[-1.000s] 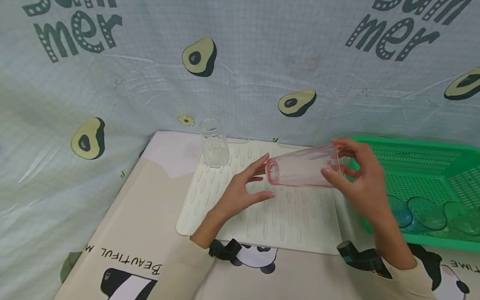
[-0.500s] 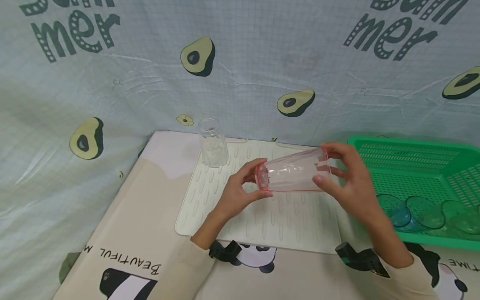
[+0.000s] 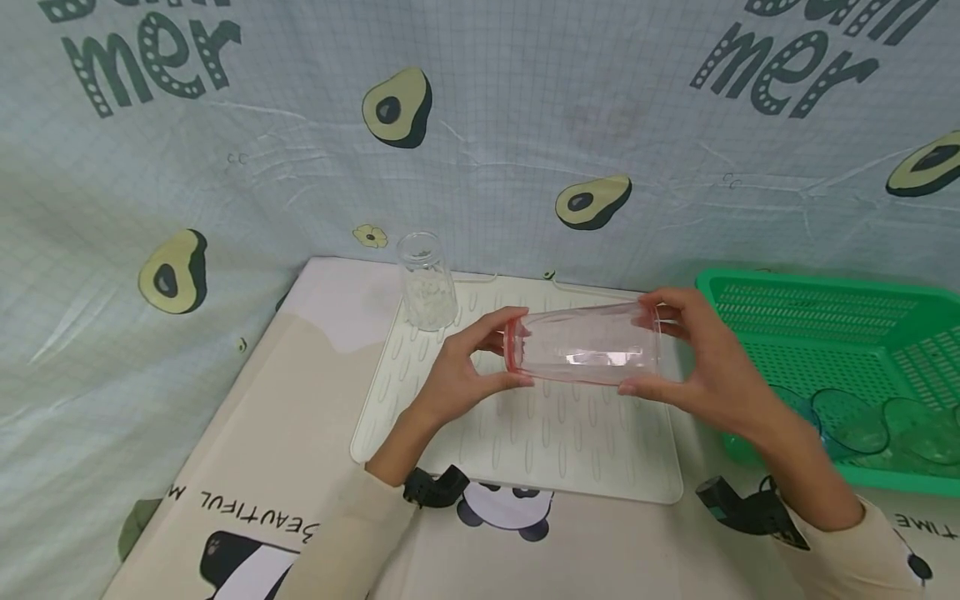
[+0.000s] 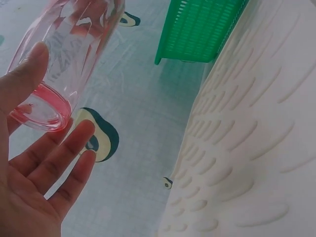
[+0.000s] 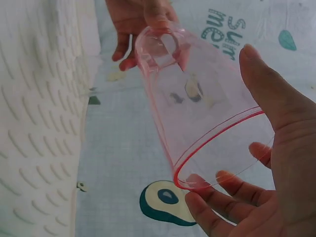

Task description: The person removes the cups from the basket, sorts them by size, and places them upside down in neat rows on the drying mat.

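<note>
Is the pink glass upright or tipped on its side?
Tipped on its side: the pink glass is held sideways over the mat, base at the left hand, rim at the right hand.

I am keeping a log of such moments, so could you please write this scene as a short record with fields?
Held thing: pink tumbler, see-through, roughly on its side
Left hand: holds the base end
Right hand: holds the rim end
Beneath: white ridged mat
On mat: clear tumbler, at the far left corner
Right of mat: green basket with tinted glasses; full count unclear
Backdrop: pale cloth with avocado prints
</note>
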Demonstrator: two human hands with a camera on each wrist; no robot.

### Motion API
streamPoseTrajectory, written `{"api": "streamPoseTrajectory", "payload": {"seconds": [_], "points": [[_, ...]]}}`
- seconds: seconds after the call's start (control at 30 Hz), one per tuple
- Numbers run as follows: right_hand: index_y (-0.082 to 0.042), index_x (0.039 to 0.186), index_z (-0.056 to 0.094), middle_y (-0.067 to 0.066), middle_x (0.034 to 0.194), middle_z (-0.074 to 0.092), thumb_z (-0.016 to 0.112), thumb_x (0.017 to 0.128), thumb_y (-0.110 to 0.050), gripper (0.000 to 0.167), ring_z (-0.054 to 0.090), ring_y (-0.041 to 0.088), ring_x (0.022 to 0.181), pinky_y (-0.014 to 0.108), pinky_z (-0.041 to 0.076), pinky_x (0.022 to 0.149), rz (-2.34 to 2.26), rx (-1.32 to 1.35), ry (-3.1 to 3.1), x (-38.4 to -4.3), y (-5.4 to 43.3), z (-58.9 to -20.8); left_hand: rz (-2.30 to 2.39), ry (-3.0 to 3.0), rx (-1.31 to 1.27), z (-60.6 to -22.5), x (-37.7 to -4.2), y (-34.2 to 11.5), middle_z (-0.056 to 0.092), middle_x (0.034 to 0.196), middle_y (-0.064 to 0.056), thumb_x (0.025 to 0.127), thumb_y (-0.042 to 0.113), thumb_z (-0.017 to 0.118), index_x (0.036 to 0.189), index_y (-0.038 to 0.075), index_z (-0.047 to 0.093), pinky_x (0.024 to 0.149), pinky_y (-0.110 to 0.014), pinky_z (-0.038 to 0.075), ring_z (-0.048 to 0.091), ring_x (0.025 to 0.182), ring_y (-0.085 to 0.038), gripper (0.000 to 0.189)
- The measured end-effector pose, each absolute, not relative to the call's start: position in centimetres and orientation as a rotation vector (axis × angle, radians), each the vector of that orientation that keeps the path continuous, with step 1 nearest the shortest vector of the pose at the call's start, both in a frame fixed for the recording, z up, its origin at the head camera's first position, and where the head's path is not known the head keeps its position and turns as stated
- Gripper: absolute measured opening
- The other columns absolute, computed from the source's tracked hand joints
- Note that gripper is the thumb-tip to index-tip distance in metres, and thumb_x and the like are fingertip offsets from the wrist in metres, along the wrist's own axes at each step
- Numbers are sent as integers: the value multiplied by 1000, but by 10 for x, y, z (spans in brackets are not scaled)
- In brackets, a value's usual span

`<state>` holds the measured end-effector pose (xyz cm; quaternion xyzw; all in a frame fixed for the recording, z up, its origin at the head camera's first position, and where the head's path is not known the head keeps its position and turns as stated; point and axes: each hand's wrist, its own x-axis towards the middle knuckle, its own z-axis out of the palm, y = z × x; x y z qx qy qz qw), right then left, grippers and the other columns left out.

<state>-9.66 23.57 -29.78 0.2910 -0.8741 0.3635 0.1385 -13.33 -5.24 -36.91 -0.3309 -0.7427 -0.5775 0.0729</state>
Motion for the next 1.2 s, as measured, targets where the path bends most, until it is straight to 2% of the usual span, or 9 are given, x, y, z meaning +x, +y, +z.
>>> {"api": "streamPoseTrajectory", "payload": {"seconds": [0.13,0.2,0.33,0.43,0.6,0.73,0.87,1.2], "points": [[-4,134,41,8,127,48,95,53,-10,97,51,20,108,11,37,94,949,894,-2561,-97,236,-297,-1703,-2227,-1042,-362,-137,-56,62,116,-2,70,7,85,137,13,51,80,-45,53,60,92,-14,76],[-5,136,41,8,129,47,95,53,-13,99,52,21,107,14,39,93,903,925,-2571,-97,236,-298,-1687,-2237,-1061,-358,-138,-58,61,117,-1,71,8,85,138,14,50,80,-43,54,59,92,-14,76],[-9,137,43,8,131,47,95,55,-17,97,51,21,110,34,52,85,826,977,-2567,-97,236,-300,-1671,-2252,-1092,-352,-140,-61,59,118,1,72,11,85,138,16,50,82,-39,53,58,94,-14,76],[-12,137,44,8,131,47,93,59,-22,92,48,23,113,47,54,77,797,1010,-2554,-97,236,-302,-1675,-2260,-1102,-350,-141,-62,59,117,1,73,12,84,139,17,49,82,-38,53,58,95,-17,75],[-15,137,45,9,131,46,90,65,-30,86,48,25,112,48,54,75,764,1034,-2544,-97,236,-308,-1671,-2268,-1120,-350,-142,-62,57,114,0,74,11,83,140,17,48,83,-37,53,58,94,-20,74],[-18,140,44,9,130,46,90,64,-27,89,48,24,112,45,55,75,718,1037,-2562,-98,234,-313,-1653,-2267,-1139,-348,-142,-61,57,118,-1,75,9,82,141,15,47,85,-33,52,58,96,-18,74],[-19,143,41,9,130,46,88,67,-31,91,47,23,113,44,54,76,684,1054,-2563,-100,233,-319,-1637,-2258,-1165,-345,-143,-60,56,123,-3,77,8,80,141,14,45,87,-32,51,56,101,-16,73],[-18,145,38,13,131,46,92,61,-22,100,47,27,116,48,54,82,740,1015,-2529,-103,226,-338,-1616,-2209,-1220,-339,-143,-56,52,129,-4,80,5,76,142,10,44,89,-37,50,50,112,-16,69]]}}
